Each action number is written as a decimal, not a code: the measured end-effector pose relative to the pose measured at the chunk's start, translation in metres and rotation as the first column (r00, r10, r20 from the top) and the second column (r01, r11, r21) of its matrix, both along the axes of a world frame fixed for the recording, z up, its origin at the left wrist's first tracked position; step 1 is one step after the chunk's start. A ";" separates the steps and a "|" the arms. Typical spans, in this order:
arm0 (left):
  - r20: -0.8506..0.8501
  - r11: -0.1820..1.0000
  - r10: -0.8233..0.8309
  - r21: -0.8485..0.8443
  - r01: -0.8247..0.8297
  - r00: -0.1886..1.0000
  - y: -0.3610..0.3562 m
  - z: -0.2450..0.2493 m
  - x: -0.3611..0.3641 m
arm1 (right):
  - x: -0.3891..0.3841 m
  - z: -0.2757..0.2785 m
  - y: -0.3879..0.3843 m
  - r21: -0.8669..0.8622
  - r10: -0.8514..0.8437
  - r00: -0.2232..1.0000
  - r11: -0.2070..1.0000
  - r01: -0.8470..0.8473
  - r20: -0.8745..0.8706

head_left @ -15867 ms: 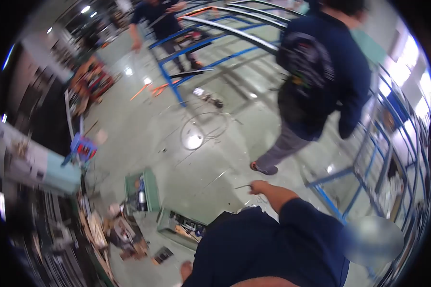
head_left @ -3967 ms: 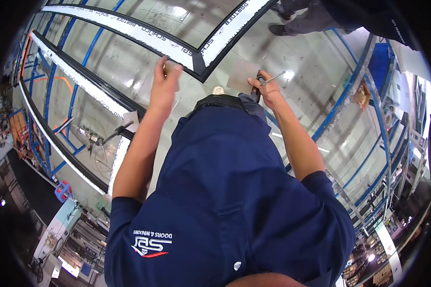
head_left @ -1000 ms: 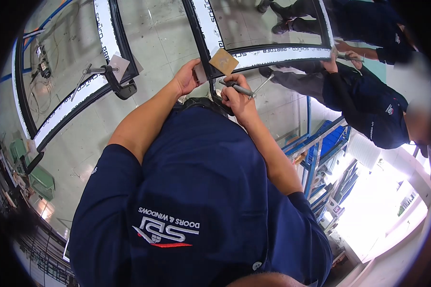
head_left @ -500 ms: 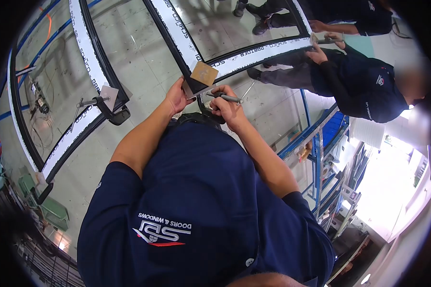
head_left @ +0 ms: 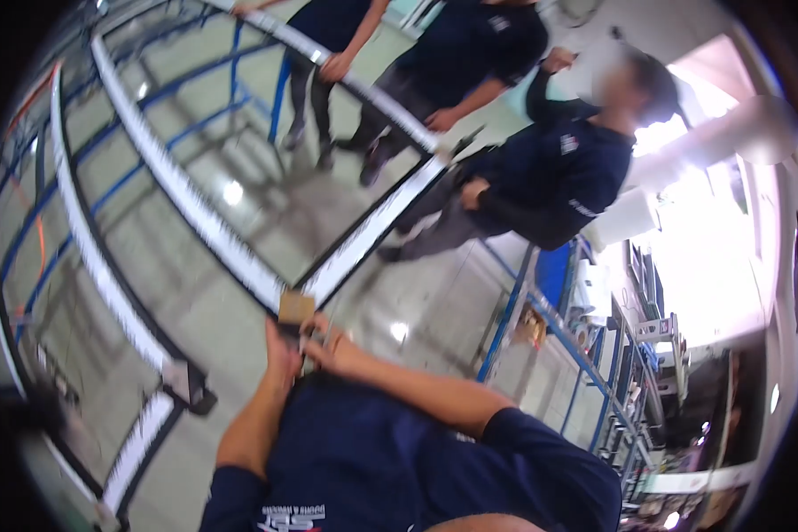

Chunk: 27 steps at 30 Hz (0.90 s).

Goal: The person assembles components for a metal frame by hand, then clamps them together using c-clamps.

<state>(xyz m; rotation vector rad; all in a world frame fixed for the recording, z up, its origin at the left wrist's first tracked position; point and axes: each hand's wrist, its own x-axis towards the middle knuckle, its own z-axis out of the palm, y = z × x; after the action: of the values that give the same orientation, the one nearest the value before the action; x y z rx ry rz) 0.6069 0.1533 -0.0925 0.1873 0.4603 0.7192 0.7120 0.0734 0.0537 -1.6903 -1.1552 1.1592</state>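
Observation:
My right hand point(head_left: 332, 348) is closed around the grey screw end of a dark C-clamp point(head_left: 313, 333), blurred by motion. The clamp sits at the near corner of a dark window or door frame point(head_left: 266, 270) covered with white printed protective film. On top of that corner lies a square tan wooden pad point(head_left: 296, 307). Beside the corner, at the left, my left hand point(head_left: 282, 356) points upward close to the clamp; its fingers are smeared and partly hidden. Farther left, another clamp point(head_left: 202, 401) with a light pad point(head_left: 176, 379) sits on a second frame corner.
A co-worker point(head_left: 550, 177) stands beyond the frame's far right corner, one hand raised. Two more people point(head_left: 470, 62) stand at the far side, hands on the frame. Blue metal racks point(head_left: 559, 319) stand at the right. Blue supports point(head_left: 151, 151) run beneath the frames.
My view has tilted up and turned, so the frame and people show more fully. The co-worker's hands have left the far corner clamp. My hands stay at the near corner.

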 end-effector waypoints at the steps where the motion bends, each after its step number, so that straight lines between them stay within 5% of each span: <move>1: 0.038 1.000 -0.026 0.011 0.026 0.999 -0.004 0.001 -0.004 | 0.000 0.006 0.001 0.002 -0.004 0.999 1.000 0.004 -0.038; 2: -0.034 0.999 -0.036 -0.005 0.036 0.999 -0.005 -0.014 -0.007 | -0.001 0.012 0.002 0.003 -0.008 0.997 1.000 0.009 -0.075; 3: -0.100 0.991 -0.108 -0.091 0.099 0.989 -0.006 0.002 -0.010 | 0.002 0.003 0.002 0.105 0.022 0.996 0.994 -0.031 0.087; 4: -0.214 0.982 -0.144 -0.153 0.113 0.966 -0.006 0.015 -0.012 | 0.005 0.013 0.003 0.024 0.057 0.988 0.998 -0.061 0.140; 7: -0.207 0.990 -0.129 -0.089 0.113 0.970 -0.001 -0.012 -0.011 | 0.008 0.013 0.003 0.124 0.033 0.962 0.990 -0.069 0.269; 10: -0.184 0.989 -0.126 -0.105 0.108 0.975 -0.003 -0.011 -0.011 | 0.010 0.032 0.002 0.015 0.024 0.926 0.999 -0.032 0.377; 12: -0.173 0.986 -0.116 -0.136 0.093 0.978 -0.002 -0.018 -0.010 | 0.011 0.066 0.010 -0.253 0.209 0.841 0.963 -0.090 0.499; 13: -0.175 0.987 -0.108 -0.139 0.084 0.979 -0.002 -0.020 -0.010 | 0.011 0.062 0.010 -0.250 0.209 0.842 0.964 -0.092 0.497; 19: -0.129 0.997 -0.071 -0.047 0.065 0.989 -0.002 0.008 -0.007 | 0.009 0.037 0.006 0.143 0.099 0.772 0.960 -0.240 0.628; 22: -0.106 0.998 -0.043 -0.040 0.039 0.993 -0.001 -0.003 -0.003 | 0.007 0.047 0.009 0.182 0.105 0.836 0.954 -0.237 0.539; 24: -0.123 0.999 -0.044 -0.024 0.042 0.991 -0.001 -0.003 -0.003 | 0.008 0.034 0.011 0.420 0.002 0.888 0.881 -0.220 0.460; 27: -0.139 0.996 -0.091 0.012 0.093 0.986 0.003 -0.010 -0.011 | 0.004 0.035 0.011 0.433 -0.023 0.940 0.891 -0.136 0.341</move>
<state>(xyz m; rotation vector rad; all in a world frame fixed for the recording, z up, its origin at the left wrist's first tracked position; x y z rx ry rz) 0.5961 0.1563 -0.1027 0.2759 0.5739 0.6226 0.7163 0.0842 0.0884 -1.5230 -1.5581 0.5700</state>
